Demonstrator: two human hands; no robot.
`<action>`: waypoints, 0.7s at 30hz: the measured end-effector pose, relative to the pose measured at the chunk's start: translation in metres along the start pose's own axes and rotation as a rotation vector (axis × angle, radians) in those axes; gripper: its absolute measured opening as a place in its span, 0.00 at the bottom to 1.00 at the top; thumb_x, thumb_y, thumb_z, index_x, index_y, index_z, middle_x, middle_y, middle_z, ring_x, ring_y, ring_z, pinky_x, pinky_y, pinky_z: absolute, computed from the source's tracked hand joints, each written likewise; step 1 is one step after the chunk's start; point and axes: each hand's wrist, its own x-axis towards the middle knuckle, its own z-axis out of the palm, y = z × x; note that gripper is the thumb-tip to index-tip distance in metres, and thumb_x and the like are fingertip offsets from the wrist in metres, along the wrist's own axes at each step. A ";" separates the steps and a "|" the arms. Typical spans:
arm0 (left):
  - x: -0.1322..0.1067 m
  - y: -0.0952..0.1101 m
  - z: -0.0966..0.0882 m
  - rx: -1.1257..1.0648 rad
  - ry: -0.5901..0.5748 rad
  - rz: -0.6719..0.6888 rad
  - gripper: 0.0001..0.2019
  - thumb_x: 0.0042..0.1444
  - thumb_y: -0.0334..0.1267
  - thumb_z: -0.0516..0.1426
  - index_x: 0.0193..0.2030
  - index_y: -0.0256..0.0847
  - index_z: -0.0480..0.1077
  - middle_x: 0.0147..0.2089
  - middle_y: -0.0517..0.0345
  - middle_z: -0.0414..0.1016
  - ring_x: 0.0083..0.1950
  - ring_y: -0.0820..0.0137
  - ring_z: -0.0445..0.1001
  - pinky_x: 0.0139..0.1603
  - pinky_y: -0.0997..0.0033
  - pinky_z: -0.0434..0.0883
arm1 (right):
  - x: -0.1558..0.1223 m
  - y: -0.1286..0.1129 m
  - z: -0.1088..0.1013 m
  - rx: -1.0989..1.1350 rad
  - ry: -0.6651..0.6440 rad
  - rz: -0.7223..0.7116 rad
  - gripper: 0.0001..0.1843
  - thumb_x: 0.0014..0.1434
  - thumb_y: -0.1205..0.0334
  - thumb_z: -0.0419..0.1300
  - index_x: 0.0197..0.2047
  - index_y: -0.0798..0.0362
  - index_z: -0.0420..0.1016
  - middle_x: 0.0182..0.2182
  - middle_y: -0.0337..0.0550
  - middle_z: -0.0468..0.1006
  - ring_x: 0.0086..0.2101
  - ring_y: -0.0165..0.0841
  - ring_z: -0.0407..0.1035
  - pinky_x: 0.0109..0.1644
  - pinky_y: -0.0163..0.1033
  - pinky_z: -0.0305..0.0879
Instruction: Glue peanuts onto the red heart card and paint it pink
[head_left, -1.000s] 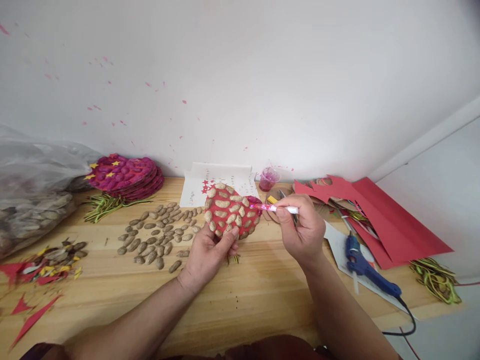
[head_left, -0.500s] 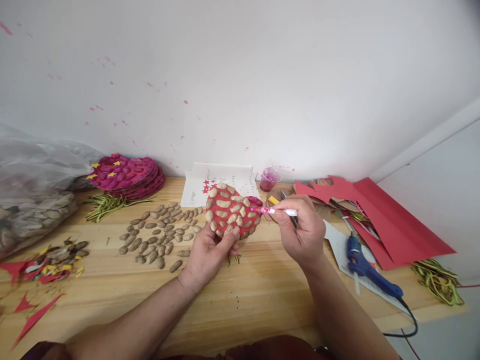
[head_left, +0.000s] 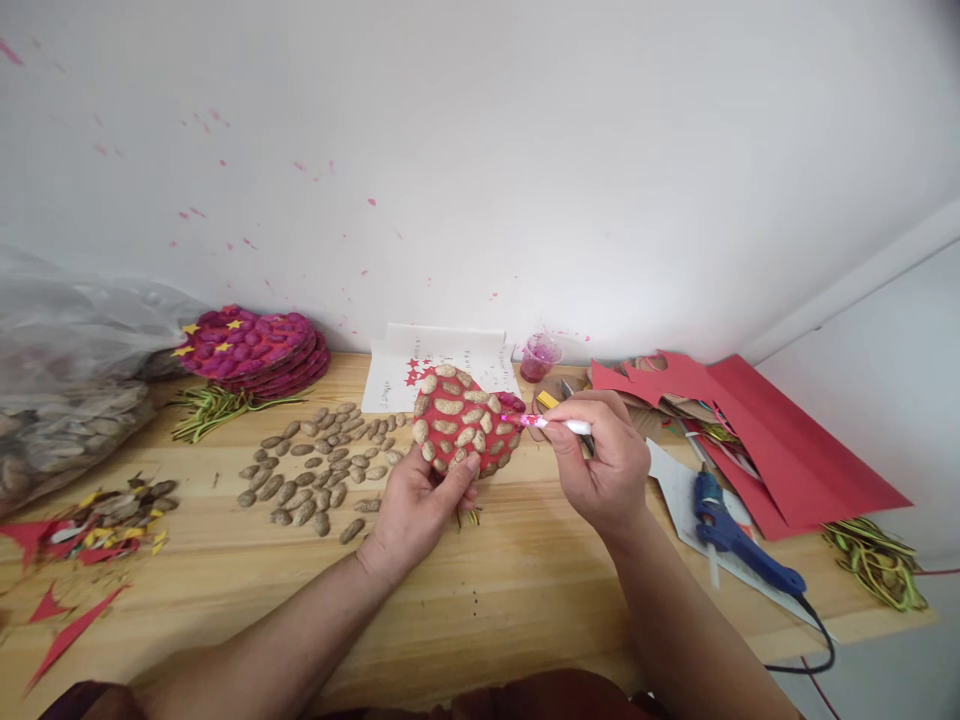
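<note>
Pinched in my left hand [head_left: 431,497] is a red heart-shaped card [head_left: 461,447] with peanut shells glued over its face; the thumb lies across its lower edge. Most shells are bare tan, and a few at the upper right are coloured magenta. My right hand [head_left: 604,460] grips a white paintbrush [head_left: 551,425] stained pink, its tip touching the shells near the card's right side. Behind them stands a clear plastic cup [head_left: 541,357] with magenta paint inside. Loose peanuts [head_left: 319,480] lie spread to the left of the card.
At back left is a stack of magenta peanut-covered pieces [head_left: 255,350] beside a bag of peanuts [head_left: 67,420]. Paper scraps [head_left: 75,625] lie front left. On the right are red card sheets [head_left: 795,440], a blue glue gun [head_left: 742,545] with its cord, and green strings [head_left: 877,565].
The card has shifted very slightly in my left hand's hold. The brush in my right hand has moved a little, its tip staying by the same shells.
</note>
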 end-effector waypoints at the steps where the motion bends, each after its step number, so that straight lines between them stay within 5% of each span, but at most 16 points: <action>1: 0.000 0.000 0.000 -0.006 0.000 -0.004 0.19 0.46 0.52 0.72 0.30 0.41 0.71 0.22 0.58 0.76 0.22 0.70 0.73 0.24 0.73 0.72 | 0.000 0.000 0.000 -0.012 0.012 0.007 0.06 0.64 0.69 0.62 0.42 0.47 0.77 0.33 0.42 0.80 0.38 0.38 0.72 0.40 0.44 0.69; 15: 0.001 0.000 0.001 0.002 0.001 0.013 0.20 0.46 0.53 0.71 0.30 0.41 0.71 0.22 0.59 0.76 0.22 0.70 0.72 0.24 0.73 0.72 | -0.001 0.000 0.000 0.024 -0.002 -0.006 0.08 0.63 0.71 0.63 0.42 0.48 0.76 0.33 0.41 0.80 0.38 0.37 0.71 0.41 0.43 0.68; 21: 0.001 -0.010 -0.004 0.079 -0.014 0.077 0.18 0.53 0.52 0.68 0.34 0.41 0.70 0.26 0.58 0.77 0.24 0.69 0.73 0.26 0.72 0.73 | 0.000 0.002 -0.003 -0.005 0.015 0.010 0.07 0.64 0.71 0.62 0.42 0.48 0.76 0.33 0.41 0.79 0.38 0.37 0.71 0.42 0.43 0.68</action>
